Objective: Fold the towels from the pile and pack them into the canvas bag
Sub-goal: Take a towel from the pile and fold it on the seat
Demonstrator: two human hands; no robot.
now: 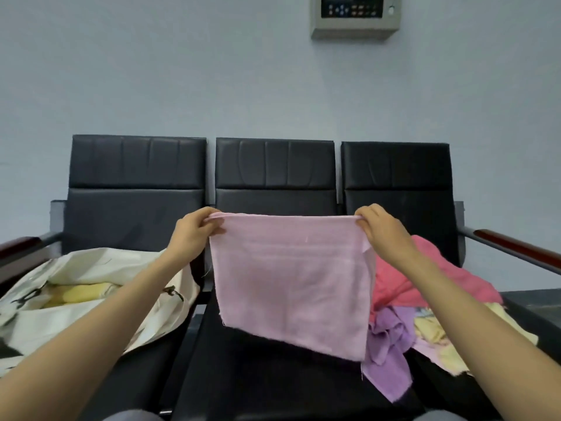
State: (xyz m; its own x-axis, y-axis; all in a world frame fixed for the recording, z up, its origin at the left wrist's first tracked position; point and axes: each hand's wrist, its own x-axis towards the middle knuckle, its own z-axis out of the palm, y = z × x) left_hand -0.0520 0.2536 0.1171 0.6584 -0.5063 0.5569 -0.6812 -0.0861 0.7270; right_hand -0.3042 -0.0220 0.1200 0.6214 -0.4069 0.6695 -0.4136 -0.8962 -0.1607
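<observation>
In the head view, I saw both hands raised in front of me over the black three-seat bench (274,165), well apart. The left hand (194,235) pinched the top left corner of a pale pink towel (291,281), thumb toward me and fingers curled behind the cloth. The right hand (384,229) pinched the top right corner in the same way. The top edge ran taut and almost level between them. The towel hung flat over the middle seat (243,375), its lower edge slanting down to the right and near the seat's front; I could not tell whether it touched the cushion. At the right edge a second layer of cloth showed behind the front one.

The canvas bag (91,299) lay on the left seat, cream with dark printed marks, its mouth open toward me and its body reaching the seat's right edge. A yellow towel (82,294) sat inside it.

The pile (431,305) covered the right seat. A coral towel (425,268) lay at the back, a pale yellow towel (440,332) lay toward the front, and a purple towel (388,344) spilled over the seat's left edge onto the middle seat, partly behind the pink towel.

A beige control box (355,15) hung on the wall above the bench.
</observation>
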